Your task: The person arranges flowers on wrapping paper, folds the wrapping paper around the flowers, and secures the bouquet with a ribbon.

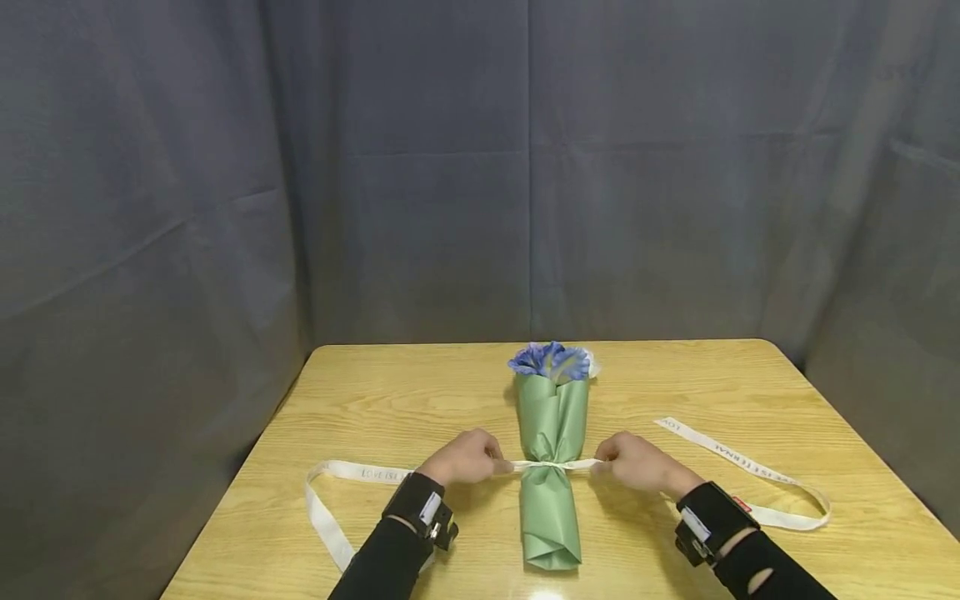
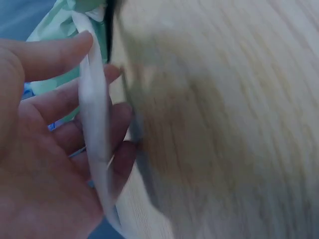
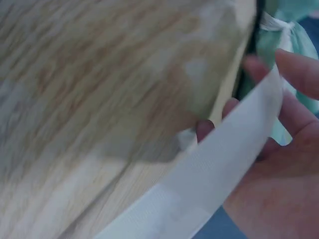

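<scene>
A bouquet (image 1: 551, 417) in green wrapping paper lies on the table, its blue and purple flowers (image 1: 553, 361) toward the back. White printed ribbon (image 1: 551, 463) circles its waist, gathering the paper at a small crossing or knot in front. Left of the bouquet, my left hand (image 1: 467, 457) pinches one ribbon end between thumb and forefinger; in the left wrist view the ribbon (image 2: 94, 99) runs down across the palm. On the other side my right hand (image 1: 637, 461) pinches the other end, and that ribbon (image 3: 219, 149) trails broad past the fingers. Both stretches beside the bouquet look taut.
The wooden table (image 1: 405, 383) has rounded back corners. A loose ribbon tail (image 1: 326, 512) curves on the left, and another tail (image 1: 738, 458) loops on the right. Grey curtains (image 1: 420, 183) stand behind and at both sides. Each wrist wears a black strap with a camera (image 1: 431, 510).
</scene>
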{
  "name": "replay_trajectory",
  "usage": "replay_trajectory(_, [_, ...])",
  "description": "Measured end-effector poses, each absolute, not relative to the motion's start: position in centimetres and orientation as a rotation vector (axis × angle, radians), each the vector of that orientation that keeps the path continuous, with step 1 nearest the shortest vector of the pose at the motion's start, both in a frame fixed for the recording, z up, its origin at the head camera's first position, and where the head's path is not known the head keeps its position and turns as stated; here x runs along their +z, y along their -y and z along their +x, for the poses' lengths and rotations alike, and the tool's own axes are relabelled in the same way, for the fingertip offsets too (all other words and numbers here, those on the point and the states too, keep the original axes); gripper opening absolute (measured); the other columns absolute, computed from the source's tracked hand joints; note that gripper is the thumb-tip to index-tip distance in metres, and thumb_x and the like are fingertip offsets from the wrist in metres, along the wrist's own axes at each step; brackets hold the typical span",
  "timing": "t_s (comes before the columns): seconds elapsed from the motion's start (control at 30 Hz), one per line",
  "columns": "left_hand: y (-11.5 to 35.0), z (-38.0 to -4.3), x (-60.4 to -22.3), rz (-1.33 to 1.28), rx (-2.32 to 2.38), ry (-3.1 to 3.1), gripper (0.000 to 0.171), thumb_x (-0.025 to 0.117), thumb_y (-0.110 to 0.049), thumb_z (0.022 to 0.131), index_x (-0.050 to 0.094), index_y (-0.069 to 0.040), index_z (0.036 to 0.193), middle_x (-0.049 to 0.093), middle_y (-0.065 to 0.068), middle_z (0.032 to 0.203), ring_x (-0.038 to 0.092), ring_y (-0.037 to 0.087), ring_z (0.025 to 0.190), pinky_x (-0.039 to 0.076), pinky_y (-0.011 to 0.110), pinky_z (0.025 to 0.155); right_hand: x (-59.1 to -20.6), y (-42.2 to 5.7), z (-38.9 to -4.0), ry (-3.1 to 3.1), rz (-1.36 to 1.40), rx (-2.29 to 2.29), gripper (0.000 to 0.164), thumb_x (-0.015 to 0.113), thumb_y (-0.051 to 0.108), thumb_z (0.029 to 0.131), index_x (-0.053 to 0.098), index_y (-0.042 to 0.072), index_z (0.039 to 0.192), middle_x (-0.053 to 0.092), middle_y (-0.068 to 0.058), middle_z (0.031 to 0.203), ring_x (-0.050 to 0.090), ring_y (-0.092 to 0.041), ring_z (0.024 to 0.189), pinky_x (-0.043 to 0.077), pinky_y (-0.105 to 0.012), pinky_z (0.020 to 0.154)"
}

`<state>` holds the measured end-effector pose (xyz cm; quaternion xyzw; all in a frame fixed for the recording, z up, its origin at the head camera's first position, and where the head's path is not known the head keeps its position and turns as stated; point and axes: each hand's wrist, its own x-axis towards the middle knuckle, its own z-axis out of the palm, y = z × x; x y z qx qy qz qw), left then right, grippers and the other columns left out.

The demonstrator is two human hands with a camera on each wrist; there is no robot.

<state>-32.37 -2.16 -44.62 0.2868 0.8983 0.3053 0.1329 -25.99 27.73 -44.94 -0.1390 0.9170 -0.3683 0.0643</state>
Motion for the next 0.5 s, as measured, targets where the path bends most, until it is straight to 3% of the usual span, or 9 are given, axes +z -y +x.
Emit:
replay_trajectory(0.13, [3.7, -32.7, -43.7, 0.768, 0.948, -2.459, 0.044, 0.065, -0.020, 0.096, 0.043, -0.016, 0.058, 0.036, -0.007, 0.057, 0.033, 0.011, 0.053, 0.030, 0.026, 0.054, -44.2, -28.5, -26.2, -2.614, -0.326, -1.316, 0.010, 0.064, 0.009, 0.092, 0.063, -0.001, 0.089, 0.052, -0.001, 0.072, 0.048, -0.015, 0.065, 0.039, -0.029, 0.060])
replay_trajectory(0.3, [5.2, -33.0, -42.8, 0.764, 1.037, -2.292, 0.045, 0.059, -0.016, 0.100, 0.042, -0.013, 0.058, 0.037, -0.003, 0.055, 0.034, 0.014, 0.051, 0.033, 0.026, 0.054, -43.2, -30.0, -26.2, -2.418, -0.201, -1.479, 0.028, 0.064, 0.025, 0.099, 0.060, -0.003, 0.099, 0.058, -0.009, 0.071, 0.051, -0.020, 0.061, 0.045, -0.033, 0.061])
replay_trajectory(0.4, [5.9, -33.3, -42.6, 0.750, 1.085, -2.223, 0.047, 0.061, -0.022, 0.101, 0.046, -0.008, 0.058, 0.037, -0.001, 0.053, 0.033, 0.015, 0.048, 0.034, 0.027, 0.052, -42.7, -30.9, -25.9, -2.453, -0.171, -1.394, 0.039, 0.061, 0.038, 0.102, 0.061, 0.003, 0.084, 0.045, -0.002, 0.061, 0.039, -0.016, 0.053, 0.036, -0.030, 0.055])
replay_trajectory(0.5, [6.9, -33.5, -42.5, 0.736, 1.081, -2.188, 0.049, 0.065, -0.025, 0.099, 0.050, -0.002, 0.059, 0.038, -0.001, 0.051, 0.031, 0.013, 0.045, 0.033, 0.026, 0.048, -42.4, -32.1, -25.4, -2.503, -0.189, -1.269, 0.045, 0.062, 0.037, 0.101, 0.049, 0.013, 0.065, 0.034, 0.003, 0.055, 0.030, -0.012, 0.049, 0.030, -0.026, 0.051])
